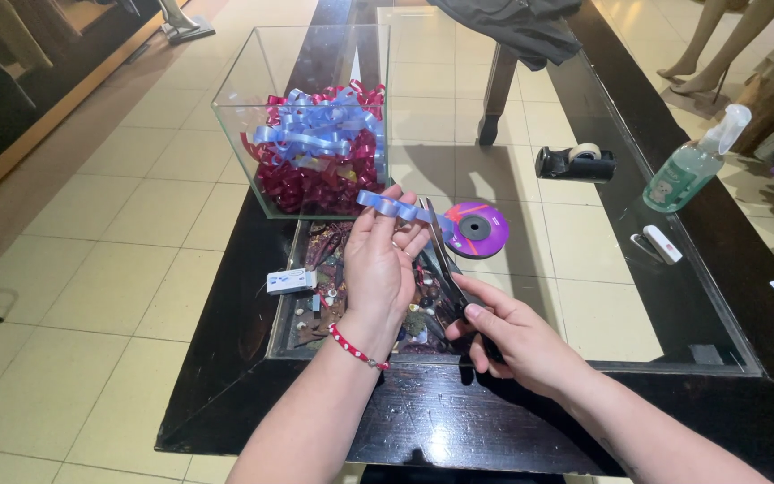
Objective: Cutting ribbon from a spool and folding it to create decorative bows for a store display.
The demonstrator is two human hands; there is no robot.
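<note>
My left hand (380,260) is raised over the glass table top and pinches a strip of light blue ribbon (396,207) between its fingertips. The strip runs right toward a purple ribbon spool (477,229) lying flat on the glass. My right hand (517,345) grips the handles of a pair of scissors (442,255). Their blades point up and meet the ribbon just right of my left fingers. A red bead bracelet circles my left wrist.
A clear glass box (262,116) holding curled red and blue ribbon bows stands at the back left. A black tape dispenser (575,163), a green spray bottle (692,166), a small white box (290,281) and a white stapler-like item (660,244) lie around. Dark wood frames the table (423,421).
</note>
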